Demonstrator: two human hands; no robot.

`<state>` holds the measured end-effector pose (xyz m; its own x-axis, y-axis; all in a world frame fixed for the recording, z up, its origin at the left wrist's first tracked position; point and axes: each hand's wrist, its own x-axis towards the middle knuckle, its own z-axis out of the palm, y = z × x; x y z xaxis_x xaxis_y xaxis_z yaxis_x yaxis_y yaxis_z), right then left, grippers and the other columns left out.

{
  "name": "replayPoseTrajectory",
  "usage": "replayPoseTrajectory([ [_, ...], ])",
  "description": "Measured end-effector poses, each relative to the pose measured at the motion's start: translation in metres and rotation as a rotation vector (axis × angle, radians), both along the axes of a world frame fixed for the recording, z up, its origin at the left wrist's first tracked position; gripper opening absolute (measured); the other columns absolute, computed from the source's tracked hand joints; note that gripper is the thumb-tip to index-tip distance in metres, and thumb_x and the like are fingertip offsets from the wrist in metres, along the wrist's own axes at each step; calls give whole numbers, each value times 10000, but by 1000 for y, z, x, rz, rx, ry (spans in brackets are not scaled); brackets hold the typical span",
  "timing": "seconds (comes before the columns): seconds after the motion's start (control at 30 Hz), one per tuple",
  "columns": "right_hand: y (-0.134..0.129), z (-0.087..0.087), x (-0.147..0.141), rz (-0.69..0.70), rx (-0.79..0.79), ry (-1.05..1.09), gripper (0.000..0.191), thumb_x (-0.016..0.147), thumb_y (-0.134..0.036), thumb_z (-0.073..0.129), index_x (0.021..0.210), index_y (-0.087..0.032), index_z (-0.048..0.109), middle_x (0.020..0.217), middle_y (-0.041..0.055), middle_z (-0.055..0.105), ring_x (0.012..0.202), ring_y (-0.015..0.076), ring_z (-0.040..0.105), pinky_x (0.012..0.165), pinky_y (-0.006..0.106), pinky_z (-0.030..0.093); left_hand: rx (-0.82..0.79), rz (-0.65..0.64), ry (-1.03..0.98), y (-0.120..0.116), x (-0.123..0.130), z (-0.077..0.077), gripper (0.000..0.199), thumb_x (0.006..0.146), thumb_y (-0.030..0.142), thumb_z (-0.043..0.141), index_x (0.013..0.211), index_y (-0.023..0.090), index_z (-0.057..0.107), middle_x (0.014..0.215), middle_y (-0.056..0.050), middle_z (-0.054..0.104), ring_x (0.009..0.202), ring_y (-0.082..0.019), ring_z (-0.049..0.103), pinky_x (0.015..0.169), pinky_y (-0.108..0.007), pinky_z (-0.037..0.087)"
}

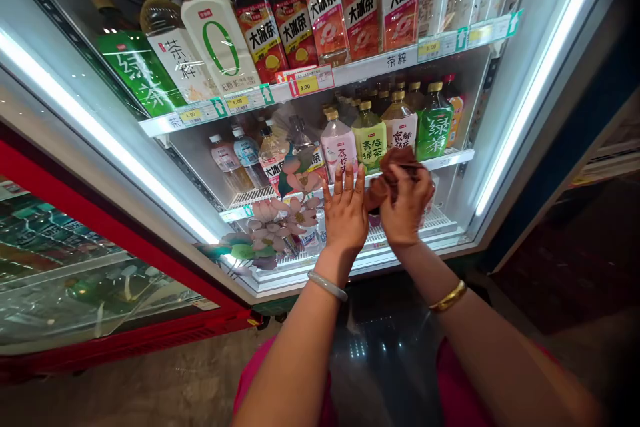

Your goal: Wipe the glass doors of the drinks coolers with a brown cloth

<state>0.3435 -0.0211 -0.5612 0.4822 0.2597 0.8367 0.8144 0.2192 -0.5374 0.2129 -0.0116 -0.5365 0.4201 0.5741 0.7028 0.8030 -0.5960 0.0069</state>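
Note:
My left hand (345, 213) lies flat with its fingers stretched, apparently pressed to the glass front of a lit drinks fridge (485, 207). Just to its right, my right hand (407, 207) grips a bunched brown cloth (400, 163) against the same glass. The cloth hides part of the bottles behind it. Flower decals (273, 233) show on the glass to the left of my hands. Behind the glass, at the level of my fingertips, a pink-labelled bottle (340, 147), a yellow-green bottle (370, 140) and a green tea bottle (435, 121) stand upright.
Large tea bottles (220, 27) fill the upper shelf, above a strip of price tags (305, 85). A red-framed cooler (220, 320) adjoins on the left. Below my arms is a dark glossy surface (380, 347) with light reflections. Tiled floor (165, 373) shows at lower left.

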Motion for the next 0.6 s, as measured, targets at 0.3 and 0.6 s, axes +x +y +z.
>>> replayPoseTrajectory([
  [0.3, -2, 12, 5, 61, -15, -73, 394, 908, -284, 602, 1295, -322, 667, 1402, 113, 461, 1334, 312, 450, 1153, 585, 383, 61, 30, 29, 4, -39, -1, 723, 1017, 141, 401, 1683, 200, 126, 1739, -100, 201, 1631, -237, 35, 1336, -564, 34],
  [0.6, -7, 0, -38, 187, -99, -330, 407, 924, -252, 577, 1297, -380, 677, 1368, 74, 485, 1264, 280, 461, 1139, 501, 430, 58, 19, 23, 5, -60, -2, 727, 1016, 147, 395, 1684, 173, 110, 1734, -130, 199, 1627, -229, 35, 1337, -541, 100],
])
